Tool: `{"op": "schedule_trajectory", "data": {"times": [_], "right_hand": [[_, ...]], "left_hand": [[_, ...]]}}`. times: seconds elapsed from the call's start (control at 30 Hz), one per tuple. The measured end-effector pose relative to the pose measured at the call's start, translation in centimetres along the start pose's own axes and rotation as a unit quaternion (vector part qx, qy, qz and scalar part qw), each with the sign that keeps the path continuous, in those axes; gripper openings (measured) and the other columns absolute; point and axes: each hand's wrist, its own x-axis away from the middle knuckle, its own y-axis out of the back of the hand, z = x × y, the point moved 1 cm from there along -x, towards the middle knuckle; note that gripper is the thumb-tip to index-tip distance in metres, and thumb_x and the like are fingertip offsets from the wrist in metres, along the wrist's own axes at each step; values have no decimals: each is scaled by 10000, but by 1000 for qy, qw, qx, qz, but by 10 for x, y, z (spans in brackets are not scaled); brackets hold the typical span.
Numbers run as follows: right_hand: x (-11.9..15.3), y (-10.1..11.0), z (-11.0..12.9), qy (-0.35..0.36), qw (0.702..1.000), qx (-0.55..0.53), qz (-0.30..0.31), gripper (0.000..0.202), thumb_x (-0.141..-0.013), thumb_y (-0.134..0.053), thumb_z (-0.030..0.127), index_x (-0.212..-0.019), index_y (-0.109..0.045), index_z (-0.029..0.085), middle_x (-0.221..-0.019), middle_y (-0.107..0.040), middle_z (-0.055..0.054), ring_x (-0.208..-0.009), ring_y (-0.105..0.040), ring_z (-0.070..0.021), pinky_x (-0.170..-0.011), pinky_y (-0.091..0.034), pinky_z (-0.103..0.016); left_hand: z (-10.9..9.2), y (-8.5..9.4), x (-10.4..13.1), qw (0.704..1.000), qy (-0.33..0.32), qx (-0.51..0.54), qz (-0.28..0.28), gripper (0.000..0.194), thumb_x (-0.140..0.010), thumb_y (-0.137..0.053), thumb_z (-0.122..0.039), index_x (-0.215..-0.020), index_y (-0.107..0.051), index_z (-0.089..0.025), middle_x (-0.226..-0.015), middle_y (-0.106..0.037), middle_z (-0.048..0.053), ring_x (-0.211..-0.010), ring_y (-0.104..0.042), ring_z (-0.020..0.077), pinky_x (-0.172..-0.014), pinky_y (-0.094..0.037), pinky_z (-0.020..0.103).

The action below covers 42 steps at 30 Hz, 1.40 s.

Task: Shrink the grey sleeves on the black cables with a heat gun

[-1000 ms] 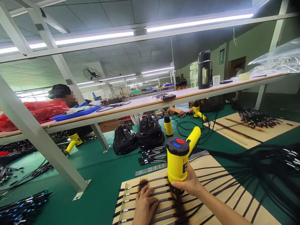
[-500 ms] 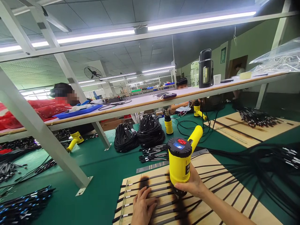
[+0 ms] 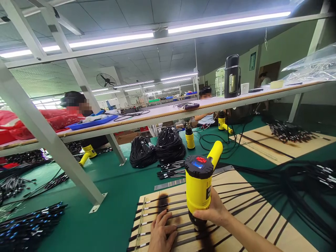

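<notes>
My right hand (image 3: pixel 216 210) is wrapped round a yellow heat gun (image 3: pixel 198 192), its black nozzle end pointing down at the cables. Under it lies a wooden board (image 3: pixel 225 185) with scorch marks and a row of black cables (image 3: pixel 181 201) with grey sleeves, laid side by side. My left hand (image 3: pixel 161 232) rests on the cables left of the heat gun, fingers spread somewhat and lying nearly flat. The cable ends reach the board's left edge.
Behind the board lie a metal ruler (image 3: pixel 169 184), coiled black cables (image 3: pixel 170 145) and another heat gun (image 3: pixel 189 138). A shelf (image 3: pixel 152 119) with a black flask (image 3: pixel 232 77) crosses above. A post (image 3: pixel 65 150) stands left. Other people sit beyond.
The heat gun and my right hand have moved slightly left and toward me over the cables. My left hand stays on the cables. The view has shifted a little.
</notes>
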Motion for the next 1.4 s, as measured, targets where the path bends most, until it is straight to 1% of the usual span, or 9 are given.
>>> {"op": "schedule_trajectory", "data": {"times": [0.1,0.2,0.4,0.53,0.83,0.97,1.17,1.27,1.4], "right_hand": [[4,4,-1,-3,1000,16,-2,635,-553,-781,215,-1089,-446,278,-890,-643,-1,-719,-594,-204,-644,-492,-354],[7,8,1,-8,1000,23,1,595,-573,-775,243,-1076,-459,277,-926,-640,-15,-755,-602,-225,-673,-497,-383],[8,13,6,-5,999,47,-19,573,-552,-794,252,-1047,-505,275,-888,-646,-6,-723,-594,-213,-654,-494,-373],[7,13,5,-2,999,41,-17,570,-563,-787,256,-1062,-512,284,-929,-650,-13,-775,-603,-239,-695,-492,-408],[8,12,5,-5,999,53,-6,602,-570,-776,262,-1101,-491,262,-914,-643,-21,-737,-589,-216,-667,-489,-381],[9,13,4,-2,998,59,-13,604,-569,-774,249,-1098,-483,276,-937,-639,-17,-773,-591,-226,-695,-484,-394],[9,15,6,1,999,52,-14,598,-573,-776,261,-1093,-481,270,-959,-643,-34,-788,-597,-241,-699,-484,-399],[9,14,11,-2,998,52,-19,629,-563,-780,247,-1108,-467,271,-963,-646,-36,-793,-602,-244,-705,-488,-399],[9,10,15,2,999,42,-21,585,-552,-787,247,-1053,-486,266,-924,-655,-25,-763,-611,-235,-676,-494,-379]], "left_hand": [[-3,6,4,1000,5,1,7,167,-825,-553,-350,-826,-719,-363,-1273,-551,-15,-1258,-379,312,-988,-330,541],[-7,9,6,1000,11,5,16,166,-823,-554,-343,-817,-717,-369,-1276,-548,-25,-1261,-374,312,-981,-334,534],[-12,6,3,1000,6,1,19,136,-783,-602,-297,-805,-718,-364,-1275,-548,-31,-1259,-375,311,-995,-315,527],[-13,5,1,1000,1,-5,27,135,-773,-611,-282,-773,-723,-357,-1257,-562,-30,-1248,-386,322,-983,-321,540],[-6,-1,2,1000,-14,-2,6,123,-771,-621,-304,-719,-729,-331,-1238,-578,-15,-1235,-400,325,-969,-352,532],[-5,1,3,1000,-16,8,-4,125,-778,-616,-316,-734,-733,-330,-1234,-579,-6,-1231,-406,325,-966,-364,524],[-7,4,4,1000,-3,5,2,133,-778,-612,-295,-738,-727,-349,-1231,-582,-16,-1233,-407,333,-959,-351,544],[-8,3,3,1000,-4,4,-4,143,-779,-606,-281,-745,-730,-343,-1222,-587,-4,-1229,-412,332,-959,-353,540],[-7,3,3,1000,1,1,-9,135,-770,-613,-278,-727,-728,-335,-1231,-581,-7,-1234,-408,331,-959,-356,534]]}}
